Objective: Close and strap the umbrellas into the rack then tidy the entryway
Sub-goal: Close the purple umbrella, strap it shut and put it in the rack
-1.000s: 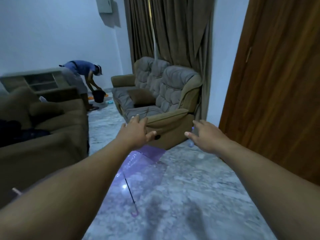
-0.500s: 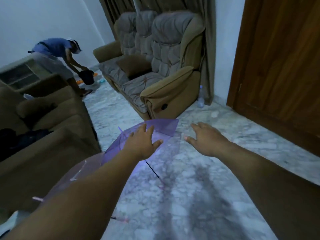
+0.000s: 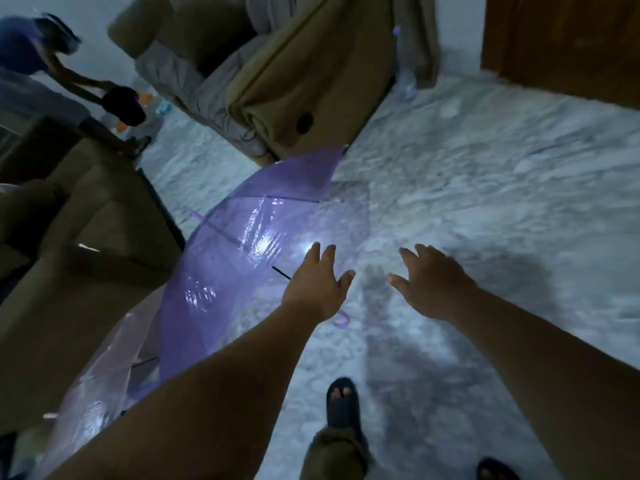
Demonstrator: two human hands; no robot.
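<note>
- Left hand (image 3: 320,284) reaches forward and down, palm toward the floor, fingers spread and holding nothing, over the near edge of the purple umbrella (image 3: 242,244).
- Right hand (image 3: 431,284) is stretched out beside it, likewise spread and empty, over bare marble floor (image 3: 485,174).
- That purple umbrella lies open on its side on the pale, veined floor, its dark shaft and curved purple handle (image 3: 342,319) showing just under the left wrist.
- Just behind it, against the brown sofa (image 3: 69,237) on the left, lies a second open umbrella, a clear pinkish one (image 3: 100,382).
- Another padded sofa (image 3: 277,74) stands farther back, with a wooden door (image 3: 568,39) at the right.
- One sandalled foot (image 3: 341,401) is planted on the floor below the hands.
- Far left, another person (image 3: 31,64) bends over a dark bucket (image 3: 124,105); that part is blurred.
</note>
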